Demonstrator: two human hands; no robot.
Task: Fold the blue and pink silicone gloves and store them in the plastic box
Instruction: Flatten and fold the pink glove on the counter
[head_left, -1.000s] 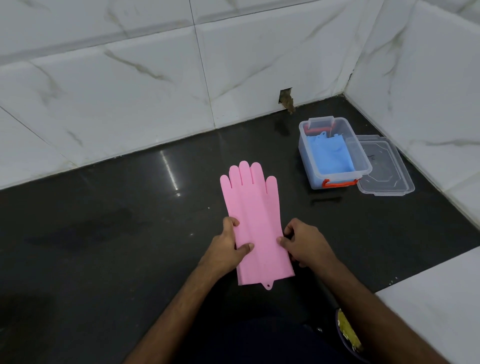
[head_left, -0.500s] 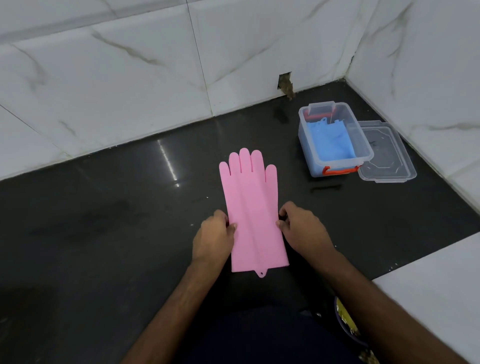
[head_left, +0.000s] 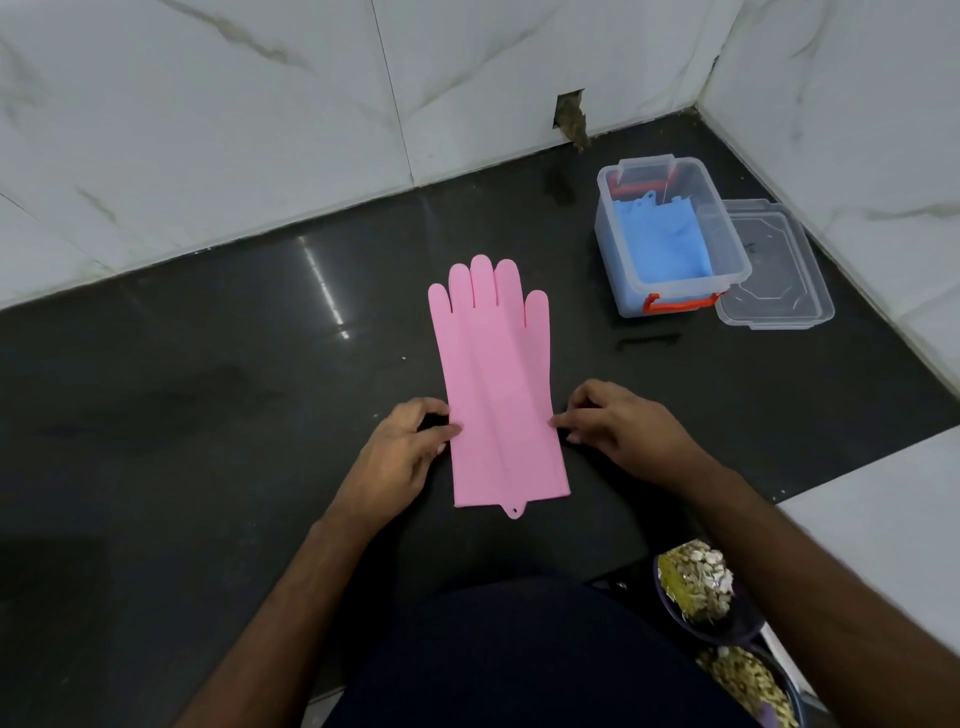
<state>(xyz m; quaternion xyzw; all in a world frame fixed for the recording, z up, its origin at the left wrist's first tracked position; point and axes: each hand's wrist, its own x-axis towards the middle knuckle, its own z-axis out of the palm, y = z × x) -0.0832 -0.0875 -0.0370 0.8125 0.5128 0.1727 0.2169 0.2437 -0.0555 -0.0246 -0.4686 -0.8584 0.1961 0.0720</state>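
Starting nearest the camera, two forearms are seen reaching forward over a dark lap onto the black floor (head_left: 156, 415). The left hand (head_left: 402, 452) is set at the left edge of the pink glove (head_left: 498, 384), fingers loosely curled, thumb tip touching the edge; nothing is pinched yet, as far as can be told. The right hand (head_left: 618, 423) mirrors it at the right edge, fingertips just meeting the silicone, hand unclenched. The glove is laid flat between both hands, cuff toward the person, finger ends pointing away, long axis running near-to-far with a slight lean left at the top. Both hands sit about level with the lower half of the glove, equally near. The fold is judged not yet begun; a lengthwise or cuff-to-fingers fold is probably next, so the axis matters. Farther off to the right, the plastic box (head_left: 623, 291) is seen open with the blue glove (head_left: 660, 244) already inside. Its lid (head_left: 779, 291) lies just beside it, on the right. White marble wall (head_left: 208, 130) behind.
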